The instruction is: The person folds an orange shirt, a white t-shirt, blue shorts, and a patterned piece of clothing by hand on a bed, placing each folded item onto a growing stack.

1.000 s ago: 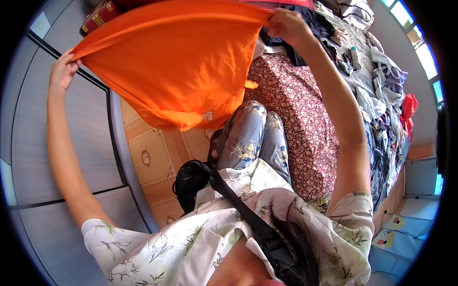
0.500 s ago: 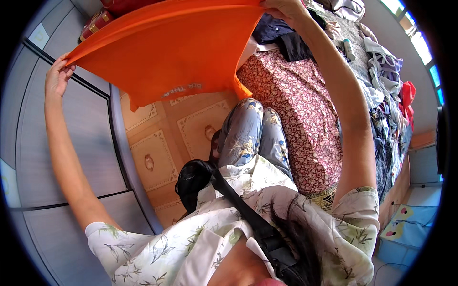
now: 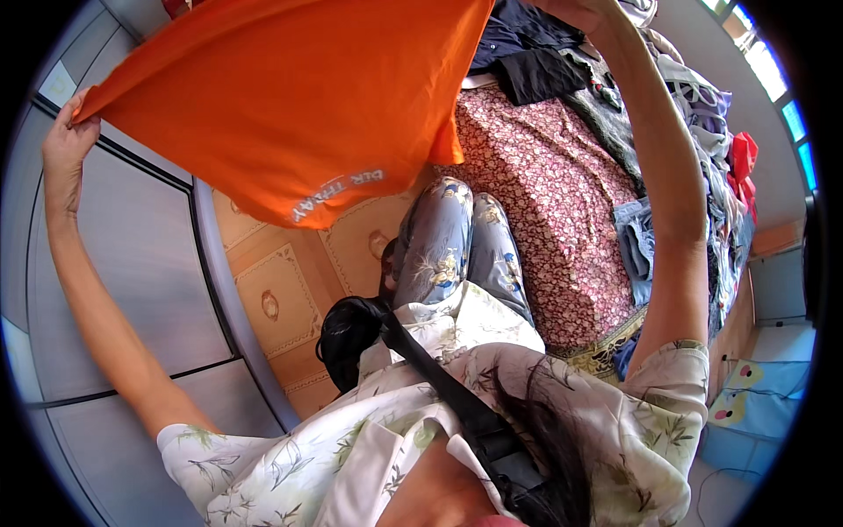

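An orange piece of clothing (image 3: 307, 97), which looks like a T-shirt with pale lettering near its lower edge, is spread in the air between my raised hands. My left hand (image 3: 70, 145) pinches its left corner beside the grey cabinet. At the top of the picture, my right hand (image 3: 575, 10) is partly cut off by the frame edge, its fingers closed at the cloth's upper right. The lower edge hangs loose above the floor and my knees, and its right end hangs before the bed.
A bed with a red floral cover (image 3: 544, 193) lies to my right. Dark folded clothes (image 3: 536, 66), blue jeans (image 3: 637, 246) and heaped laundry (image 3: 702, 132) lie on it. Grey cabinet doors (image 3: 114, 237) stand at my left, above a patterned tan floor (image 3: 290, 299).
My hands have moved farther apart, the left outward and the right up and outward. The orange cloth is stretched wider, and its lettered lower edge has swung nearer to me.
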Available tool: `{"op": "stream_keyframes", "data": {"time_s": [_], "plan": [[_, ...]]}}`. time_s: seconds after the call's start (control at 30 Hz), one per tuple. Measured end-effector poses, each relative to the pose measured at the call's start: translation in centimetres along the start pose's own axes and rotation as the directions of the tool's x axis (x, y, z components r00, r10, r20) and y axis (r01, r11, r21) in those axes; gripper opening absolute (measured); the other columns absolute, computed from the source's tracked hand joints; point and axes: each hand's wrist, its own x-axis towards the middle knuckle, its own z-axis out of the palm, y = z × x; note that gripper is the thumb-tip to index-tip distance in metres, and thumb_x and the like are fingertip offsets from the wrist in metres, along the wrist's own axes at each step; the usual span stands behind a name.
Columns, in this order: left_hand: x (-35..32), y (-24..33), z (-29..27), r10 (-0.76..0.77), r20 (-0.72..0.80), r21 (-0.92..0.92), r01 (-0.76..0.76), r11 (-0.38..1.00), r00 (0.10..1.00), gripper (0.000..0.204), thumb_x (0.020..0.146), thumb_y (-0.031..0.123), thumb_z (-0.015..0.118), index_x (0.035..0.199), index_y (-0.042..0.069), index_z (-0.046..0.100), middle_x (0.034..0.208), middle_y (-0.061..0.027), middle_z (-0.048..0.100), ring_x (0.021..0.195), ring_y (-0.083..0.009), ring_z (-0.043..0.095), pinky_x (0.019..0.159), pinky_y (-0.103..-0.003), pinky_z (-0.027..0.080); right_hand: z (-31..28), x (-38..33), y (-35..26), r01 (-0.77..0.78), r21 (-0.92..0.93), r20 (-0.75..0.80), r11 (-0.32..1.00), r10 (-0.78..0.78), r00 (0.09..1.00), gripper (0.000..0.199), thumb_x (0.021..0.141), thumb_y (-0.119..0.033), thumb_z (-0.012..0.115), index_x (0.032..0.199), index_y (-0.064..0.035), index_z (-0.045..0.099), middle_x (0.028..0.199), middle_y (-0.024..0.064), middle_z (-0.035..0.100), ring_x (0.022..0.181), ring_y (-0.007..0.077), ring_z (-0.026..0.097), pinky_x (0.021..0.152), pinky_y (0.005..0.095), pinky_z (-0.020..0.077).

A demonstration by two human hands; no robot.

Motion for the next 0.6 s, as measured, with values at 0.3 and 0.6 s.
{"op": "stream_keyframes", "data": {"time_s": [0.3, 0.6], "plan": [[6.2, -2.6, 1.0, -0.148, -0.031, 0.251, 0.151, 0.956, 0.988, 0.029, 0.09, 0.03, 0.06, 0.099, 0.004, 0.068, 0.068, 0.0042, 0.054, 0.057, -0.003, 0.043, 0.05, -0.019, 0.033, -5.1, 7.1, 1.0, 0.239, -0.778, 0.002, 0.58, -0.379, 0.925, 0.01, 0.079, -0.014, 0.068, 0.081, -0.0048, 0.066, 0.076, 0.0012, 0.063, 0.066, 0.0102, 0.057, 0.057, 0.0258, 0.0437], [8.9, 16.8, 18.2, 0.011, 0.332, -0.468, 0.154, 0.87, 0.943, 0.054, 0.08, -0.003, 0.043, 0.134, 0.0, 0.044, 0.067, -0.0051, 0.059, 0.038, -0.0128, 0.05, 0.032, -0.024, 0.037, 7.3, 10.3, 5.3, 0.196, -0.881, -0.178, 0.43, -0.687, 0.704, 0.035, 0.079, -0.027, 0.067, 0.092, 0.0056, 0.063, 0.073, 0.014, 0.064, 0.065, 0.0194, 0.061, 0.053, 0.0375, 0.0487]]}}
